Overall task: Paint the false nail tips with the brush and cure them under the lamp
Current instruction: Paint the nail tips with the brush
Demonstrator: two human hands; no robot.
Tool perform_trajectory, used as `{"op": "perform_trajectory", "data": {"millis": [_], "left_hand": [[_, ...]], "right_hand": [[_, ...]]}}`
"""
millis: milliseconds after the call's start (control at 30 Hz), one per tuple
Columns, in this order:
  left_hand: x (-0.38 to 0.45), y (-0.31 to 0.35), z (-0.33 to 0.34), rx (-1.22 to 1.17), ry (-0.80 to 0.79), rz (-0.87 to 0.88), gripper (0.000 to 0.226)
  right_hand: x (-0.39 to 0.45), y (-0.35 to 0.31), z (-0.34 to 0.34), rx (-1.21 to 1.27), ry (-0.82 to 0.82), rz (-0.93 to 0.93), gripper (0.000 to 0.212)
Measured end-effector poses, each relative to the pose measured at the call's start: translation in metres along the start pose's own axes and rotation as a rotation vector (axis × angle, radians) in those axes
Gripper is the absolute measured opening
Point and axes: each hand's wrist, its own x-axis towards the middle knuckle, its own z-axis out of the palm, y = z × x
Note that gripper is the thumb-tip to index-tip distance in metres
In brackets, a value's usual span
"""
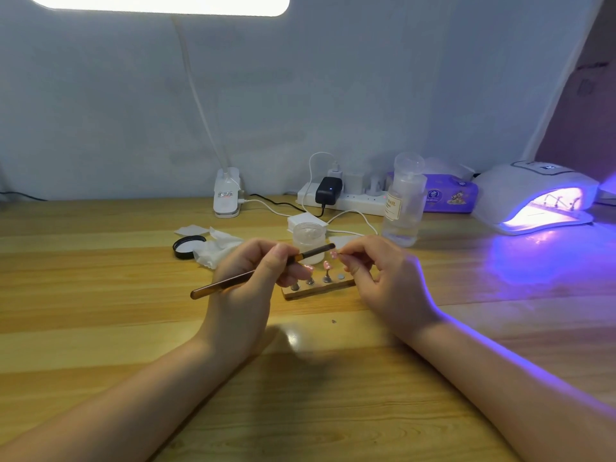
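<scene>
We take the wooden stand (316, 288) at the middle of the desk (100, 295) as our landmark. Just above its right end, our right hand (383, 281) pinches one pink nail tip (333, 255) by its holder between thumb and fingertips. Our left hand (246, 278), above the stand's left end, grips the brush (260, 272) with fingers curled round the handle. The brush's long axis runs from lower left, out past the stand's left side, up and right to its dark head, which sits just beside the held tip, nearly touching it. So the coming stroke turns on that small gap: the tip lies to the right of the brush head, and the left hand need only ease the head rightward along its own axis while the right hand keeps the tip steady. On the stand we count two pink tips standing on pegs, though the left hand hides part of the row and there may be more, and one bare metal disc at the right end. One curing lamp (533, 198) glows violet well to the right of the stand; something stands inside it, too small to make out. One small clear jar (308, 236) sits just behind the stand.
</scene>
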Motion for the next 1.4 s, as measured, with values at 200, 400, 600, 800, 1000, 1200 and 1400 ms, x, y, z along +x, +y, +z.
{"op": "perform_trajectory", "data": {"millis": [200, 400, 600, 800, 1000, 1200, 1400], "left_hand": [[0.0023, -0.0034, -0.0018, 0.056, 0.019, -0.024, 0.015], [0.0001, -0.0023, -0.0004, 0.027, -0.039, 0.019, 0.015], [0.0027, -0.0043, -0.003, 0.056, 0.01, 0.003, 0.017], [0.0021, -0.0046, -0.0011, 0.056, -0.002, -0.007, 0.015], [0.0005, -0.0014, -0.0011, -0.008, -0.05, 0.008, 0.015], [0.0023, -0.0036, -0.0035, 0.042, -0.006, -0.007, 0.017], [0.0004, -0.002, -0.0019, 0.015, -0.058, 0.006, 0.014]], "right_hand": [[-0.0002, 0.0005, 0.0009, 0.005, 0.0, 0.021, 0.007], [-0.0005, -0.0004, -0.0004, 0.002, -0.012, -0.002, 0.008], [-0.0005, 0.0004, 0.0007, 0.018, -0.006, 0.024, 0.007], [-0.0005, 0.0006, 0.0009, 0.017, -0.006, 0.027, 0.007], [0.0003, -0.0006, 0.0006, 0.007, 0.003, 0.018, 0.006], [-0.0004, 0.0002, 0.0001, 0.004, -0.003, 0.025, 0.007], [-0.0005, 0.0002, -0.0004, -0.002, -0.002, 0.006, 0.008]]}}
